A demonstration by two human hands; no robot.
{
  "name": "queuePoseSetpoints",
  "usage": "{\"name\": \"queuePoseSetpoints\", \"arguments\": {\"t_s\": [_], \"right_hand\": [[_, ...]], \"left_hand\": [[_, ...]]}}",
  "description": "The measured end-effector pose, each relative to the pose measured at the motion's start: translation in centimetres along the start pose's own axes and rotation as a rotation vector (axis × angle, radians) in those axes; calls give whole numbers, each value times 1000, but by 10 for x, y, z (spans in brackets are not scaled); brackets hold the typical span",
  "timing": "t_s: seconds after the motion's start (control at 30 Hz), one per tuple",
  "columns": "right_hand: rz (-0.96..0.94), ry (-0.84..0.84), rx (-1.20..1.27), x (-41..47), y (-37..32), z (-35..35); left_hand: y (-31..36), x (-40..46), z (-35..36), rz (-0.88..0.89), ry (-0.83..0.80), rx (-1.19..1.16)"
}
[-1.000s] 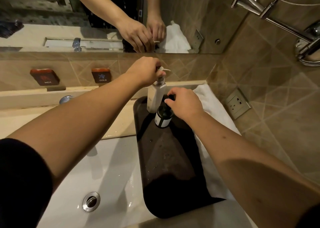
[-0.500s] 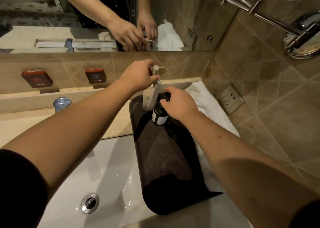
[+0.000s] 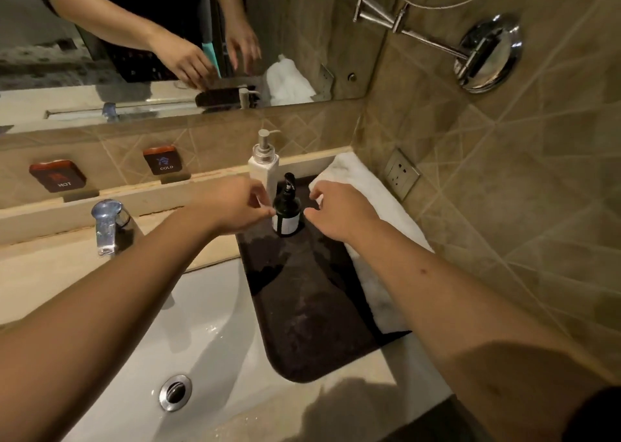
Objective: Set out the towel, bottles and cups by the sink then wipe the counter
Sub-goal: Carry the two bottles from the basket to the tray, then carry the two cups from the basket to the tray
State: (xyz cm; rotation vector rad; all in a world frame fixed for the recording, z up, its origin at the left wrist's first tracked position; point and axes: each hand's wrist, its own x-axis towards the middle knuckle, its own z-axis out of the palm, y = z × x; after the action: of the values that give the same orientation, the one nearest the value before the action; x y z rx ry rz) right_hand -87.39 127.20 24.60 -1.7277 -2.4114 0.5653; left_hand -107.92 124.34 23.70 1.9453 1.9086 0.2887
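Between left hand (image 3: 235, 206) and right hand (image 3: 339, 211), dark bottle (image 3: 286, 209) upright; both grips loose, holding nothing.

both my forearms reached forward side by side. my left hand (image 3: 235, 206) and right hand (image 3: 339, 211) hovered apart, fingers loosely curled inward, gripping nothing.

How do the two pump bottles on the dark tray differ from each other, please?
The white bottle is tall and square-sided with a silver pump; the dark bottle is shorter and round, with a black pump and a pale label. The white bottle stands nearer the wall, the dark bottle in front of it. Both stand upright at the far end of the tray, and neither hand holds them.
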Motion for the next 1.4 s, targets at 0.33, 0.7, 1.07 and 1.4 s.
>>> {"name": "queuePoseSetpoints", "arguments": {"t_s": [0.33, 0.7, 1.07, 1.4], "right_hand": [[123, 104, -56, -208, 56, -32], [637, 224, -2, -593, 139, -36], [1337, 504, 2, -988, 131, 17], [1803, 566, 164, -1214, 91, 86]], "left_hand": [[138, -117, 43, 373, -62, 217], [377, -338, 157, 953, -209, 299], [579, -631, 289, 1653, -417, 355], [672, -853, 382, 2148, -598, 342]]}}
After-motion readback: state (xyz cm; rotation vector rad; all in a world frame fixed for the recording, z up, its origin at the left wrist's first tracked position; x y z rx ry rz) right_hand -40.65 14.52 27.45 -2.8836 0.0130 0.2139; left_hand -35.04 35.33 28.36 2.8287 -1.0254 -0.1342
